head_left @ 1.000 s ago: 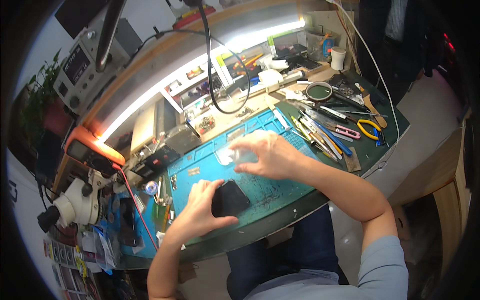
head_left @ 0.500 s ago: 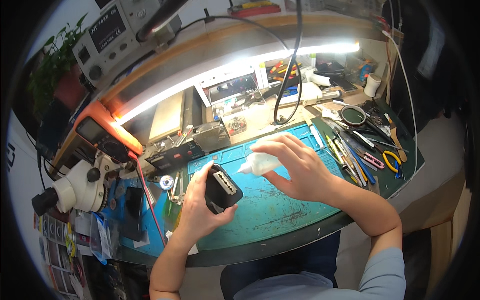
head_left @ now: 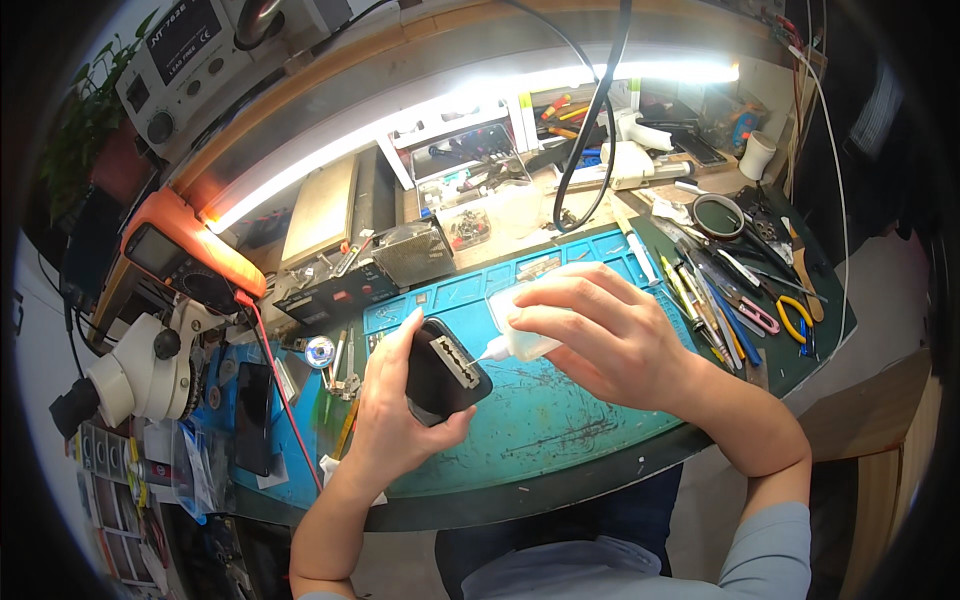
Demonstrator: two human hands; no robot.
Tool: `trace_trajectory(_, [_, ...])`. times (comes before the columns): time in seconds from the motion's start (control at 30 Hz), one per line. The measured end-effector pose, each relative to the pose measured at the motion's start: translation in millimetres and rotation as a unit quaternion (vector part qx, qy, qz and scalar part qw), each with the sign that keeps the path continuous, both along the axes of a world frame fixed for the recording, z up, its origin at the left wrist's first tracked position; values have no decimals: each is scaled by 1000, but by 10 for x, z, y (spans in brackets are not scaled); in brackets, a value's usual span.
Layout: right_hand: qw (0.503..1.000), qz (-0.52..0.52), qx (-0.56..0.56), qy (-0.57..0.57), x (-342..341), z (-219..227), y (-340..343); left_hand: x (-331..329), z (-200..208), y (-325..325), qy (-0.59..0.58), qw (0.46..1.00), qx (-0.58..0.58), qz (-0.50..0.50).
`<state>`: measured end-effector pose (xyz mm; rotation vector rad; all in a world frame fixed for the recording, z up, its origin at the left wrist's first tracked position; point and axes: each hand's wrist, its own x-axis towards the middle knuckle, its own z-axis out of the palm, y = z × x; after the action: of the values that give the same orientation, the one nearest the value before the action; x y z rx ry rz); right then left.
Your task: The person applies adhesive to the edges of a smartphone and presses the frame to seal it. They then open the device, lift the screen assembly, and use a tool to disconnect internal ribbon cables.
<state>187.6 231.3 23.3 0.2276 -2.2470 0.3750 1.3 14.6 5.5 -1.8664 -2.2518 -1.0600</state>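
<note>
Fingers of the left hand (head_left: 390, 412) grip a black device (head_left: 430, 378) by its edges over the blue mat (head_left: 530, 420), razor blade (head_left: 455, 360) lying on its face; at its two o'clock, the right hand (head_left: 615, 345) holds a translucent bottle (head_left: 527, 342) in its fingers, nozzle (head_left: 491, 350) near the blade

Workbench (head_left: 580, 482), dark green top, as my distant view gives it. A scratched blue mat (head_left: 510, 425) covers the middle. Right of it I observe slender hand tools (head_left: 734, 323) lying loosely side by side, with yellow-handled pliers (head_left: 784, 318) beyond; on the left, a dark phone (head_left: 253, 420) lies on blue matting (head_left: 303, 462).
</note>
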Motion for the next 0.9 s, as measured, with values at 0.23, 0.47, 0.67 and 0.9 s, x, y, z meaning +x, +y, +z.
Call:
trace_trajectory(0.23, [997,-18,-58,42,-26,24,-33,-9,-9,-5,1,1000,5,3])
trace_trajectory(0.47, [944,-60,-299,-127,36,20,93,-11,15,-78,-169,986,-3,-17])
trace_trajectory(0.67, [921,-192,-239,-242,44,-271,299,32,90,-112,-336,939,-52,-48])
trace_trajectory(0.9, [923,-205,-177,-275,124,-105,247,157,-3,-83,-52,998,-17,8])
